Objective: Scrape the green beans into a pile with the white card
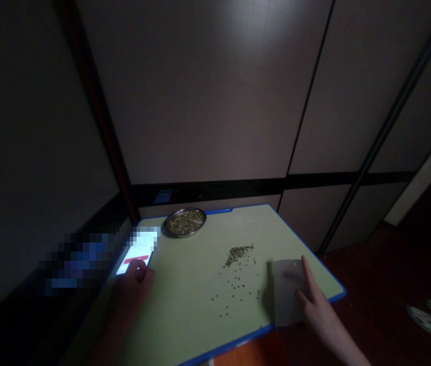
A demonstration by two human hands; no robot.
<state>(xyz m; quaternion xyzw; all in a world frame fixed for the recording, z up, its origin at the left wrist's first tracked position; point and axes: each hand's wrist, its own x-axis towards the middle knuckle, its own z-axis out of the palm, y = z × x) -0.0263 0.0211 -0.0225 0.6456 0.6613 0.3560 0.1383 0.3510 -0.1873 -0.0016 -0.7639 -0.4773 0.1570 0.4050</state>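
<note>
Nearest you, your right hand [313,303] is clamping a pale flat card [287,292] between thumb and fingers, covering part of the near edge of the green tabletop [185,300]. Your left hand [133,284] is reaching onto the lower end of a lit phone [138,248] at the left side; I cannot tell whether its fingers are closing around it. Beyond, stray seeds [227,307] are lying loose, leading up to a small heap of seeds [238,253] mid-tabletop. Farther back, a round metal dish [183,235] is holding more seeds near the far left corner.

You seem to be steadying the card while attending to the phone. Working the card among the strays would be calling for a low, flat edge and slow strokes, as such small grains could be rolling off.
</note>
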